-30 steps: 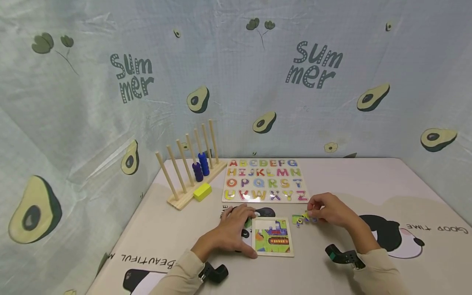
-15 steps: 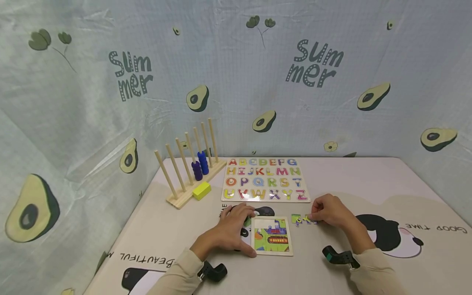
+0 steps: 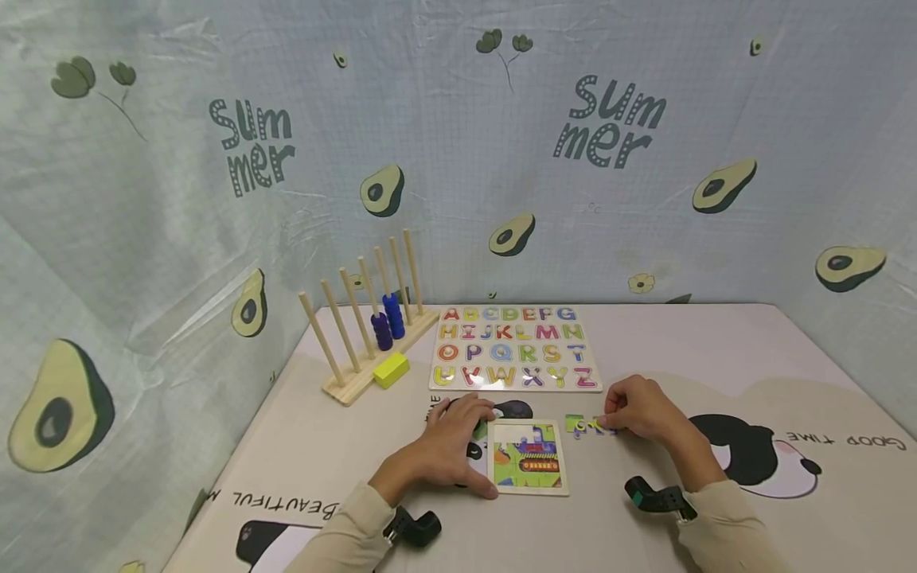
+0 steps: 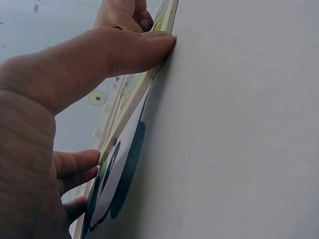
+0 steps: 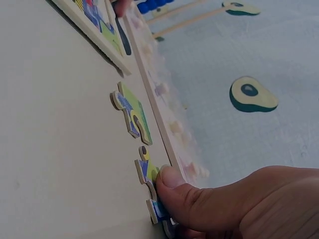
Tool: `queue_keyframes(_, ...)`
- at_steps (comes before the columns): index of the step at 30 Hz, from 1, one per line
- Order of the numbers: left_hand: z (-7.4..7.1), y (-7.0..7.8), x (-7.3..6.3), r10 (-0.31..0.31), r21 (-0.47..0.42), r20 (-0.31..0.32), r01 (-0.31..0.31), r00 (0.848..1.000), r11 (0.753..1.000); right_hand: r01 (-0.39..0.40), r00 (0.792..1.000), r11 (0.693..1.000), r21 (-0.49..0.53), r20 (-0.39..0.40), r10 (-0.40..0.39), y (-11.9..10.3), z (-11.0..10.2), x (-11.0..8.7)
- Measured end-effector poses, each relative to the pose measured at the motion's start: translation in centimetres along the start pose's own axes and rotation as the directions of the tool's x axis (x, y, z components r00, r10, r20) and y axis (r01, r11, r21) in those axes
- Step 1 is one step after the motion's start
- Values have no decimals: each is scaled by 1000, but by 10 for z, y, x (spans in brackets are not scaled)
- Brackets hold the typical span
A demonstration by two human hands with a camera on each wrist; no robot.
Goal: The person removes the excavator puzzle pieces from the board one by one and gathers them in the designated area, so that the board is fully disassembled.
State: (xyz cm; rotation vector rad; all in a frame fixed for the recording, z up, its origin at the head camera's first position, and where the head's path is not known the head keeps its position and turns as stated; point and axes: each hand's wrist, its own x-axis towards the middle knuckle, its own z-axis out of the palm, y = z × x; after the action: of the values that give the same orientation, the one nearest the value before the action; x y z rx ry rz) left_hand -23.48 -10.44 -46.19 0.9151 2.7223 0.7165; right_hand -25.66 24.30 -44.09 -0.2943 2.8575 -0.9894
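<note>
My left hand [image 3: 454,446] spans the left side of a small wooden jigsaw tray [image 3: 566,477], thumb on its near edge and fingertips at its far corner. Inside the tray is a partly filled picture of a tracked vehicle, with a bare pale area at the upper left. To the tray's right, my right hand [image 3: 639,410] pinches a jigsaw piece [image 5: 145,172] low over the table, with part of it hidden behind the thumb. Beside that piece lies a loose green and blue jigsaw piece [image 5: 133,112].
Behind the hands lies an alphabet board [image 3: 516,384] with colored letters. A wooden peg stand [image 3: 351,390] bearing blue beads is at the back left, with a yellow block [image 3: 392,371] before it. A printed curtain [image 3: 444,143] hangs behind the table.
The piece in my right hand has come down from a raised, tilted pose to lie nearly flat beside the loose one. My left hand stays on the tray.
</note>
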Motion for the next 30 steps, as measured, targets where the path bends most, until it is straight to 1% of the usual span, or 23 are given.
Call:
queue_keyframes(6, 1, 0, 1, -1, 3, 1, 1, 1000, 1000, 16, 1000, 1000, -14, -5, -16, -5, 0, 1)
queue_keyframes(9, 0, 0, 0, -1, 6, 2, 1, 1000, 1000, 41, 999, 999, -25, -11, -41, -12, 2, 3)
queue_keyframes(13, 0, -1, 0, 5, 10, -1, -5, 1000, 1000, 96, 995, 995, -26, -11, -96, -25, 8, 6)
queue_keyframes(16, 0, -2, 0, 6, 7, -2, -6, 1000, 1000, 135, 991, 991, 9, 10, -135, -36, 15, 7)
queue_keyframes(19, 1, -2, 0, 5, 0, 0, -5, 1000, 1000, 165, 985, 984, 68, 47, -168, -46, 24, 7)
queue_keyframes(23, 1, -2, 0, 7, -5, -2, -7, 1000, 1000, 210, 969, 969, 127, 108, -224, -54, 35, 7)
queue_keyframes(26, 1, -1, 0, 9, -7, -4, -9, 1000, 1000, 244, 954, 961, 132, 149, -262, -58, 42, 7)
queue_keyframes(30, 1, -1, 0, 12, -2, -5, -12, 1000, 1000, 259, 945, 960, 101, 180, -274, -60, 48, 6)
